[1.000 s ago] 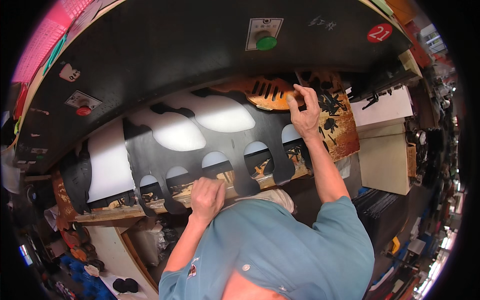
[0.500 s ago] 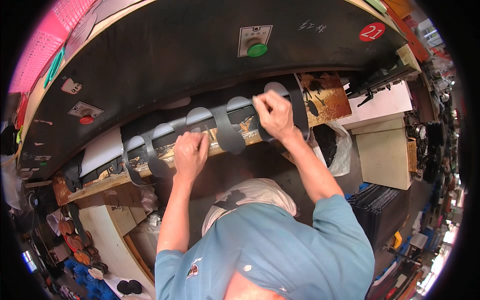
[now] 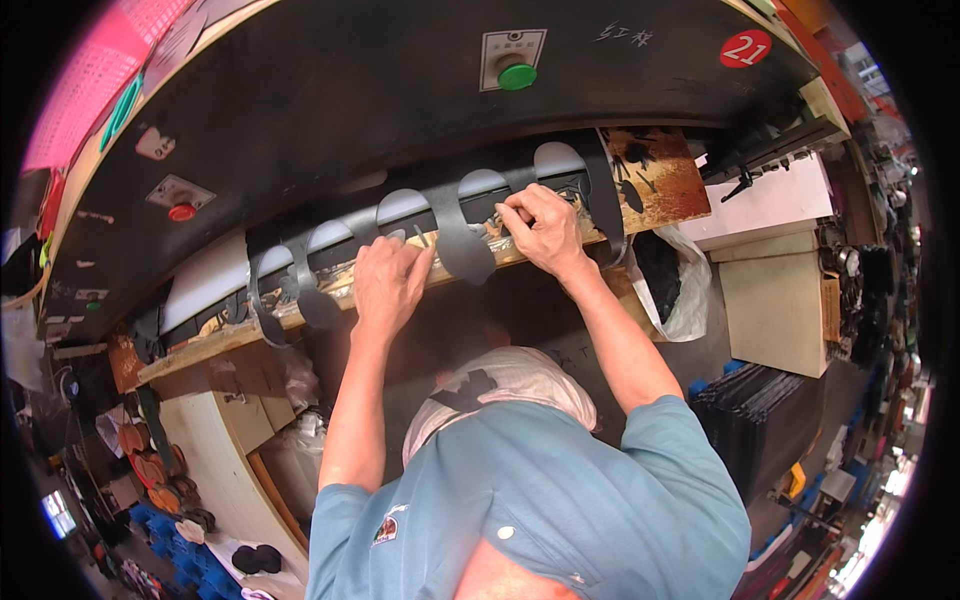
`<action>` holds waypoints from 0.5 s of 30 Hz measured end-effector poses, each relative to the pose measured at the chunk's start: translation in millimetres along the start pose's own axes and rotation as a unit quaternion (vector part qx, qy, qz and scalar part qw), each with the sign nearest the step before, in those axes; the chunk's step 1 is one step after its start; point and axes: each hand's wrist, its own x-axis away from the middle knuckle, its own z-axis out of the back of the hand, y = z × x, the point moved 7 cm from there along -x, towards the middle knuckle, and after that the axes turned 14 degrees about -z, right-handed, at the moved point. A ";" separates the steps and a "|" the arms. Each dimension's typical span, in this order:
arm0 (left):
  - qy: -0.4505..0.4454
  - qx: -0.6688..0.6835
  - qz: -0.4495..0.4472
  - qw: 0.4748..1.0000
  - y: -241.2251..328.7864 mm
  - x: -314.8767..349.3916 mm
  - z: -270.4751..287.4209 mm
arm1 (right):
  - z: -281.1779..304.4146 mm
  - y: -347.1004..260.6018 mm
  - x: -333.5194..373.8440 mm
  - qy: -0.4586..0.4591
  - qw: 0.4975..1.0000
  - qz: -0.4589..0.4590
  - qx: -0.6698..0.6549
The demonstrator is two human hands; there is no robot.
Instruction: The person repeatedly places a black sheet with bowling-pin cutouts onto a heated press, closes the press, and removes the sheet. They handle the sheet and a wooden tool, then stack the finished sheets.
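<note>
A black sheet [image 3: 462, 240] with rounded cut-outs lies over the front of the machine, its tongue-shaped strips hanging over the wooden front edge. My left hand [image 3: 388, 282] is closed, fingers curled against the sheet between two of the strips. To the right, my right hand [image 3: 545, 230] makes a pinch at the edge beside a rounded cut-out. Whatever either hand holds is too small or too hidden to make out. Pale board [image 3: 560, 160] shows through the cut-outs. Black scraps litter the wooden ledge [image 3: 225, 350] below the sheet.
Above the sheet spans the machine's dark front panel [image 3: 350, 90], with a green button [image 3: 516, 77] and a red button [image 3: 181, 212]. A rusty plate [image 3: 660, 180] with scraps sits right. Below it hangs a plastic bag [image 3: 688, 290]. Dark sheets [image 3: 760, 415] are stacked lower right.
My right hand has come slightly nearer to me, uncovering the far-right cut-out. My left hand has shifted a little away and to the right. The view has tilted slightly.
</note>
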 end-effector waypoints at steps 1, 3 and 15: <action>-0.007 -0.006 0.004 1.000 0.7 1.1 -0.9 | -1.5 0.5 0.9 -0.007 1.000 -0.005 -0.007; -0.004 -0.007 0.010 1.000 3.3 2.2 -0.6 | -3.3 6.9 0.3 -0.016 0.999 -0.039 -0.006; -0.023 0.113 0.037 0.993 -13.4 9.7 13.0 | -26.1 23.9 -11.5 -0.260 0.932 -0.248 -0.049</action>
